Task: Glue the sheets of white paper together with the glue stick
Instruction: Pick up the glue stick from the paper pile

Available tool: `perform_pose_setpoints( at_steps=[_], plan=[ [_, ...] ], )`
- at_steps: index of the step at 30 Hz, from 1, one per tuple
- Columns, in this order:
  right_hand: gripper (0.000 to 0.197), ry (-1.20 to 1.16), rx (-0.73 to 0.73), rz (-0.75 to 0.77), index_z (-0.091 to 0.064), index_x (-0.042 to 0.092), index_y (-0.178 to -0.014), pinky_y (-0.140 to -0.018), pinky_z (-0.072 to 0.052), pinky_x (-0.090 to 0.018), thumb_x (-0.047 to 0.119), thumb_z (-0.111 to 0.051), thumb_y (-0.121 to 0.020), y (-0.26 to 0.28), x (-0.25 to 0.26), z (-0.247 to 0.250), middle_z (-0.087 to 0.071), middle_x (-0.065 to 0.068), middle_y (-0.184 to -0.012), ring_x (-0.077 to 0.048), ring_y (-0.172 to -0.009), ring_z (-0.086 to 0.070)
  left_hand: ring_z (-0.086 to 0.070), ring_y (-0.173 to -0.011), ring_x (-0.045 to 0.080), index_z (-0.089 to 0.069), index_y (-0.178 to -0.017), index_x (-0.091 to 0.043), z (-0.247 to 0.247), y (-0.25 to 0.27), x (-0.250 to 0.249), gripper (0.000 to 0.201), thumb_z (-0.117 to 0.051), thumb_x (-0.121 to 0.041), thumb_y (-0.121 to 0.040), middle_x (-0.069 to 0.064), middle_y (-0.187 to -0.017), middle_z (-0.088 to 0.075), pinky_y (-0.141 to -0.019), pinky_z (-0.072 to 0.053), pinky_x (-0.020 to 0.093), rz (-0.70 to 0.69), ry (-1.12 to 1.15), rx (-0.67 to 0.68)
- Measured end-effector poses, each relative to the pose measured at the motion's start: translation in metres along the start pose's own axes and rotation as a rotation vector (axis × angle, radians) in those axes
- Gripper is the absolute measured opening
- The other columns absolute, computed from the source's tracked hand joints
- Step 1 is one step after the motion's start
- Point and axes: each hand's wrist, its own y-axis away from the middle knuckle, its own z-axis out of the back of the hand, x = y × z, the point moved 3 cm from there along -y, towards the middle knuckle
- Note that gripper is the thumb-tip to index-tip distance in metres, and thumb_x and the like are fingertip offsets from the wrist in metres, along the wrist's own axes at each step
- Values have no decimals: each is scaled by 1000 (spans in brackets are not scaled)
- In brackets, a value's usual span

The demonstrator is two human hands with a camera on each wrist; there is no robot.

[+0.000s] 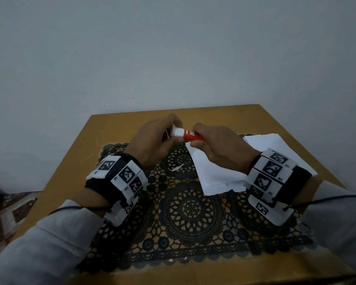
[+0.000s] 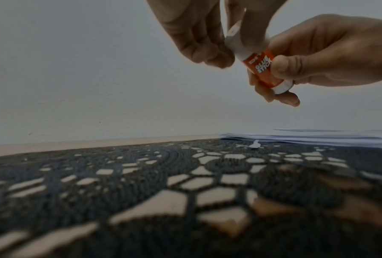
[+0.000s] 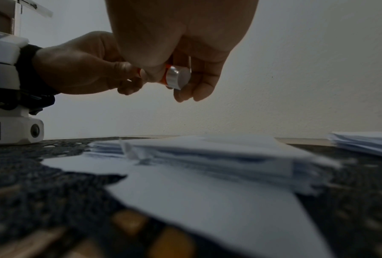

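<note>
- My right hand is curled round the orange barrel of the glue stick, thumb on the near side and fingers wrapped behind; from the right wrist view its white base knob pokes out below my palm.
- My left hand pinches the white cap at the stick's other end, fingertips bunched against it; the cap sits on the barrel with no gap that I can make out.
- The glue stick hangs in the air between both hands, lying roughly level in the head view, above the far part of the black lace placemat, at about 12 o'clock from the mat's middle.
- The sheets of white paper lie flat on the mat at about 2 o'clock from its centre, partly under my right wrist, the edges fanned and uneven.
- A second, smaller pile of paper overlaps it further out toward 1 o'clock.
- A small torn paper scrap rests on the mat just left of the sheets.
- The mat lies on a yellow-brown wooden table set against a pale wall.
- Both wrists carry marker-covered camera bands.
</note>
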Motion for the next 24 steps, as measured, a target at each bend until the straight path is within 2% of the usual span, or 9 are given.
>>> perform_pose_setpoints(
  at_steps=[3, 5, 7, 9, 11, 12, 15, 19, 24],
  plan=[
    [29, 17, -24, -14, -50, 10, -108, -51, -27, -22, 37, -49, -98, -1, 3, 3, -46, 7, -81, -16, -63, -43, -53, -61, 14, -58, -97, -15, 1, 0, 1, 19, -56, -33, -92, -4, -69, -58, -56, -42, 31, 17, -13, -47],
    [30, 42, -34, -26, -50, 11, -109, -55, -29, -27, 37, -53, -96, -1, 4, 4, -46, 8, -85, -16, -66, -43, -46, -54, 8, -57, -84, -15, -1, -2, 0, 35, -40, -44, -93, -7, -61, -52, -50, -33, 28, 38, -69, -52],
    [30, 62, -46, -17, -49, 11, -107, -57, -30, -28, 37, -56, -94, 0, 4, 5, -46, 8, -85, -16, -66, -44, -45, -52, 9, -55, -75, -16, -2, -3, 1, 49, -31, -55, -92, -6, -59, -52, -50, -31, 28, 66, -91, -18],
    [28, 68, -39, -5, -47, 13, -103, -53, -28, -24, 37, -58, -94, 1, 3, 4, -45, 8, -82, -15, -65, -44, -50, -56, 11, -60, -83, -17, -2, -2, 4, 49, -35, -59, -90, -4, -65, -58, -52, -37, 27, 57, -58, 14],
    [25, 63, -16, -4, -46, 15, -102, -52, -27, -19, 37, -56, -95, 2, 2, 3, -44, 9, -79, -14, -63, -43, -54, -64, 9, -61, -103, -18, -2, 0, 3, 34, -55, -49, -89, -6, -77, -60, -57, -40, 22, 22, -4, 25],
    [25, 58, -1, -5, -46, 15, -103, -52, -27, -18, 36, -55, -95, 1, 2, 3, -43, 10, -78, -13, -63, -42, -55, -70, 9, -59, -111, -20, -1, 1, 1, 33, -63, -42, -86, -7, -84, -60, -61, -42, 20, 0, 13, 34],
    [24, 30, 20, -9, -47, 13, -104, -51, -25, -18, 36, -51, -98, 0, 2, 1, -39, 14, -72, -4, -58, -37, -56, -80, 11, -60, -113, -20, -1, 1, -2, 38, -74, -31, -79, -8, -97, -61, -69, -47, 23, -36, 26, 19],
    [23, 16, 17, 12, -48, 12, -101, -50, -22, -19, 35, -50, -98, 1, 2, 1, -36, 16, -66, -4, -55, -36, -59, -73, 16, -66, -102, -19, 1, 0, -2, 22, -70, -31, -84, -2, -88, -67, -66, -51, 37, -32, -9, -34],
    [27, 87, -18, 16, -48, 10, -102, -50, -23, -19, 33, -61, -93, 0, 6, 2, -42, 8, -79, -17, -61, -40, -55, -55, 14, -69, -96, -23, 0, -1, -9, 26, -49, -39, -90, -1, -64, -65, -53, -46, 34, -11, 17, -43]
  ],
)
